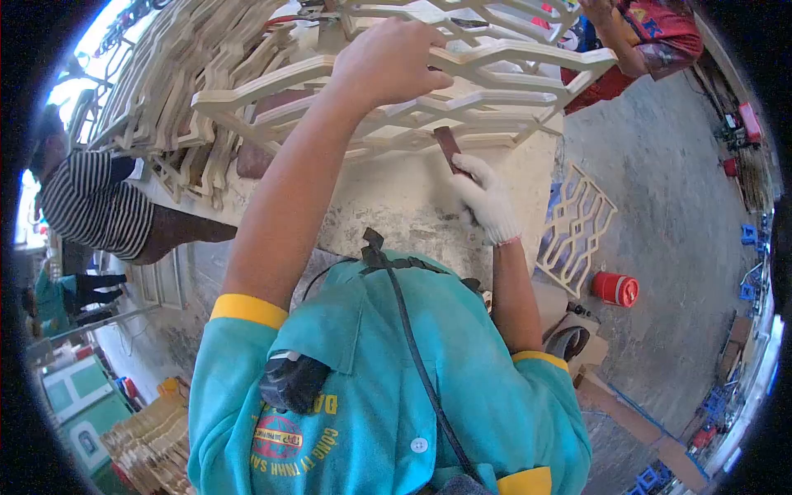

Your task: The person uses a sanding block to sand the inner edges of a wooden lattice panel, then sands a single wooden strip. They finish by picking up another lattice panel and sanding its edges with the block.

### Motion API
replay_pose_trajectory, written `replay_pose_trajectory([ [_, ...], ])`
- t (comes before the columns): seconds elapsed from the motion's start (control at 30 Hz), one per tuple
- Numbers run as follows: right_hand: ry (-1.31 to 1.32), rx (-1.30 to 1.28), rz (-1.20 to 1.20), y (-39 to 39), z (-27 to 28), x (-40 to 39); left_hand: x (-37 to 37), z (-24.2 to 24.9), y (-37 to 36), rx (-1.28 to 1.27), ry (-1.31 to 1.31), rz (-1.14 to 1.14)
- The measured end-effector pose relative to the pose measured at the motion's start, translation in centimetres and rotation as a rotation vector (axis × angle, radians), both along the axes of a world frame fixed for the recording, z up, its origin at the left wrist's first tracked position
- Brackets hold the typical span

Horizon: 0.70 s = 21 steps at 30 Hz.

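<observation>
My bare left hand [392, 62] is closed around the top bar of a pale wooden lattice panel [285, 80], which stands tilted on edge over the worktable [388, 194]. In a white knit glove, my right hand [487, 200] grips a narrow reddish-brown sanding stick [446, 147]. The stick's far end overlaps the panel's lower bars in this view. Behind my forearm, a dark brown piece [252, 159] lies on the table by the stacked panels.
Many similar lattice panels [177, 74] are piled at the table's left. Another panel [577, 227] leans at the right, near a red container [615, 289] on the floor. A person in red [652, 37] works across the table; one in striped clothing [99, 202] is at left.
</observation>
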State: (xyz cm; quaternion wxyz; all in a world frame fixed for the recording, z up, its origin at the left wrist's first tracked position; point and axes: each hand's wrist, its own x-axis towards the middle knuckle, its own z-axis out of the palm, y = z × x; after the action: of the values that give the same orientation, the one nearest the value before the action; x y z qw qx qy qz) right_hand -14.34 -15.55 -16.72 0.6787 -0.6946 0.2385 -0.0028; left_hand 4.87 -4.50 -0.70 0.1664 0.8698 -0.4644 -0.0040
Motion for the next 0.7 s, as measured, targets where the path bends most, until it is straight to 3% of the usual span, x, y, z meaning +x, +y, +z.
replay_pose_trajectory([
  [0.17, -0.091, 0.201, -0.044, 1.0, -1.9, -0.7, 1.9, -1.2, 0.9, -0.063, -0.093, -0.153],
  [0.27, -0.023, 0.489, -0.027, 0.6, -0.3, -2.5, 0.6, 2.6, 4.2, 0.166, -0.066, -0.036],
  [0.47, -0.062, 0.426, -0.054, 0.7, 0.5, -5.3, 0.3, 1.8, 6.8, 0.186, -0.129, 0.013],
  [0.6, -0.05, 0.26, -0.242, -0.2, 5.5, -6.6, -0.5, 1.3, 7.1, 0.056, -0.151, -0.017],
  [0.7, -0.13, 0.098, -0.19, -1.8, 6.4, -7.3, -1.4, 1.4, 6.8, 0.071, -0.169, -0.006],
])
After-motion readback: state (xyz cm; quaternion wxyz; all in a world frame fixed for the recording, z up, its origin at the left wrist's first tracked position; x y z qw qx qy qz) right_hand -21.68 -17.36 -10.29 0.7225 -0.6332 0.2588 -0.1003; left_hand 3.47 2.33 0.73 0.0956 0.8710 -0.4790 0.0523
